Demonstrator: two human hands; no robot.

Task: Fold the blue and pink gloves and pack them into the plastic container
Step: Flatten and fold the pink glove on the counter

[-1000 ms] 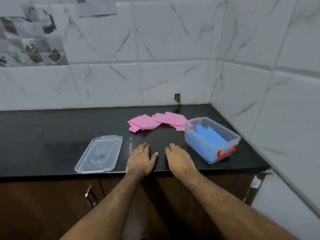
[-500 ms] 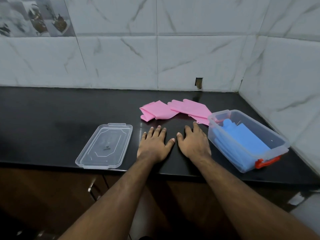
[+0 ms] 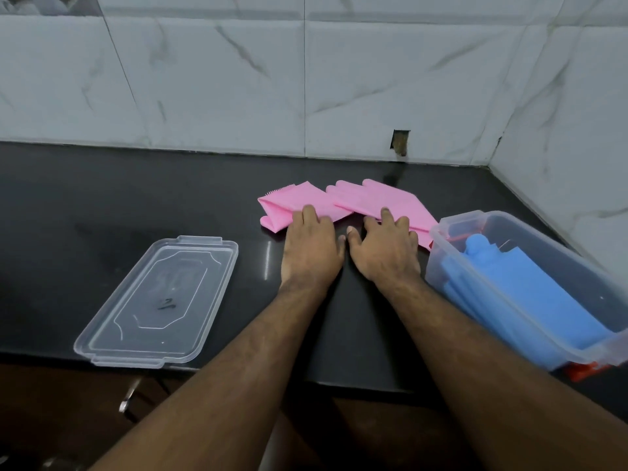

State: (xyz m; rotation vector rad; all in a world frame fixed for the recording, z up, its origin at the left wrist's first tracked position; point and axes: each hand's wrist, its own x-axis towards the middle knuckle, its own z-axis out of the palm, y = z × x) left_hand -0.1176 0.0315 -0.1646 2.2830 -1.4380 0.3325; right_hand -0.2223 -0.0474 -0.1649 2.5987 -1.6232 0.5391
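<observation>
The left hand (image 3: 311, 248) lies flat, fingers straight, on the folded pink glove (image 3: 292, 207); the right hand (image 3: 387, 249), fingers spread and holding nothing, rests on the unfolded pink glove (image 3: 377, 200), likely to gather both. Two pink gloves lie outside; the blue gloves (image 3: 530, 287), count unclear, already fill the one plastic container (image 3: 452, 226). One lid (image 3: 159, 300) lies left.

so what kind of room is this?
Most likely a home kitchen: a dark stone countertop runs into a corner of marble-look wall tiles, and a cabinet handle shows below the counter's front edge.
</observation>
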